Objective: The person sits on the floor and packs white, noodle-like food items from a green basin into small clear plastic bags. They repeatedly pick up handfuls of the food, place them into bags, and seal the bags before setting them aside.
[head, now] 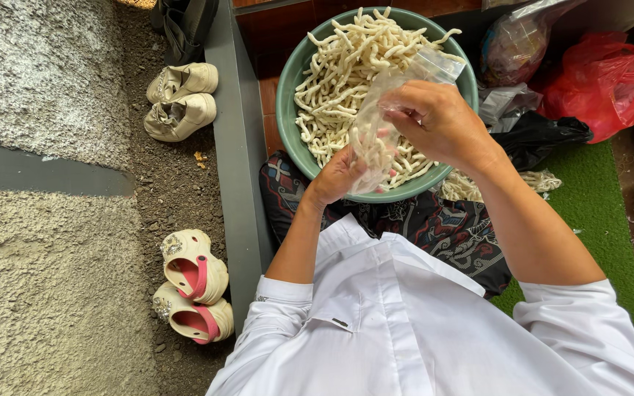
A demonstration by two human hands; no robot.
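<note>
A green round basin (285,110) sits in front of me, heaped with pale, finger-shaped dough sticks (346,66). Over its near rim I hold a small clear plastic bag (373,139) with several of the sticks inside. My left hand (335,178) cups the bag from below. My right hand (438,121) grips the bag's upper part, fingers pinched on the plastic near its mouth. White sleeves cover both upper arms.
A dark patterned cloth (442,227) lies under the basin. Red (603,81), black (533,136) and clear bags (515,44) lie right on a green mat (588,198). Beyond a grey ledge (240,169), cream shoes (181,99) and pink-lined clogs (192,286) rest on gravel.
</note>
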